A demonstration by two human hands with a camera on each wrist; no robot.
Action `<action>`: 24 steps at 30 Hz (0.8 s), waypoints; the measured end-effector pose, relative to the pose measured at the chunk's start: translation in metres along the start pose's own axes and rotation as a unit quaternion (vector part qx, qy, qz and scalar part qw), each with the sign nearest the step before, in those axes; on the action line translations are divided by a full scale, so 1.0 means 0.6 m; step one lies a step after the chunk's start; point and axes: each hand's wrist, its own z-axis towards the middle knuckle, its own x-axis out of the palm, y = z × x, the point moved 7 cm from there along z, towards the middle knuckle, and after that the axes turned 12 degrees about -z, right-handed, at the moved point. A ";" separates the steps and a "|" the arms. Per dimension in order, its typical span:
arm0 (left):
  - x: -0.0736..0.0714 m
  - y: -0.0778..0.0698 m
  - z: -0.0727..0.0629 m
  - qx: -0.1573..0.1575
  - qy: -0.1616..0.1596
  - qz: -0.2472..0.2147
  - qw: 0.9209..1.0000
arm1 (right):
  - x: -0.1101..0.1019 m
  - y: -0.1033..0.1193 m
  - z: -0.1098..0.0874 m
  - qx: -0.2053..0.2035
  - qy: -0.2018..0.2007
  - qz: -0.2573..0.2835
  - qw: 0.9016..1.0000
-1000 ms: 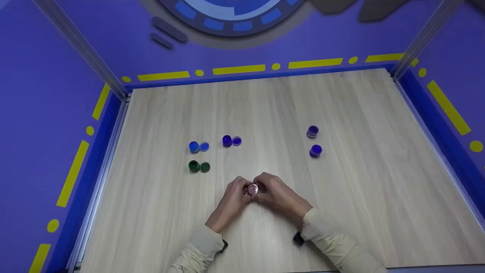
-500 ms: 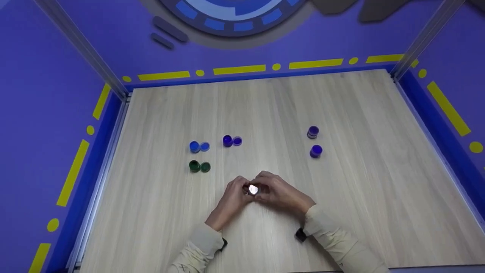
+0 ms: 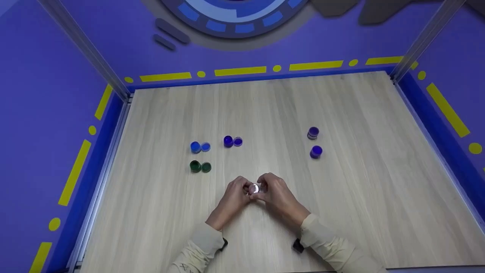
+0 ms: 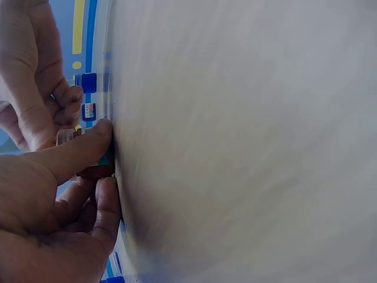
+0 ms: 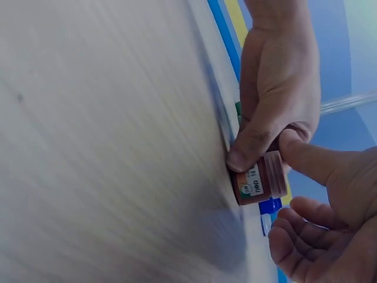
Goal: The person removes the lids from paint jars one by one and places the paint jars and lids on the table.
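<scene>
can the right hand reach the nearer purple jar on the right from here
Probably yes: I see nothing between the right hand and that purple jar, though it would have to leave the small brown jar.

Purple-blue walls [image 3: 38, 113] printed with yellow dashes [image 3: 240, 71] and dots [image 3: 277, 68] flank a pale wood-grain worktop [image 3: 265, 113] on three sides. Metal posts [image 3: 85, 46] rise at its far corners; a circular graphic [image 3: 235, 19] marks the back wall [image 3: 322, 41].
</scene>
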 end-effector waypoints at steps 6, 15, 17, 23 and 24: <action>0.000 0.000 0.000 0.001 0.002 -0.005 1.000 | 0.013 -0.005 0.001 0.005 0.032 0.009 0.999; -0.002 -0.001 0.000 -0.018 0.005 -0.011 1.000 | 0.015 -0.009 0.011 -0.060 0.091 0.022 0.994; -0.002 -0.001 0.000 -0.015 0.005 -0.011 1.000 | 0.014 -0.009 0.015 -0.089 0.112 0.026 0.989; -0.001 -0.002 0.003 -0.001 0.008 -0.009 1.000 | 0.014 -0.004 0.019 -0.178 0.138 0.051 0.973; 0.000 -0.001 0.003 -0.002 0.008 -0.008 1.000 | 0.014 -0.004 0.018 -0.184 0.139 0.053 0.972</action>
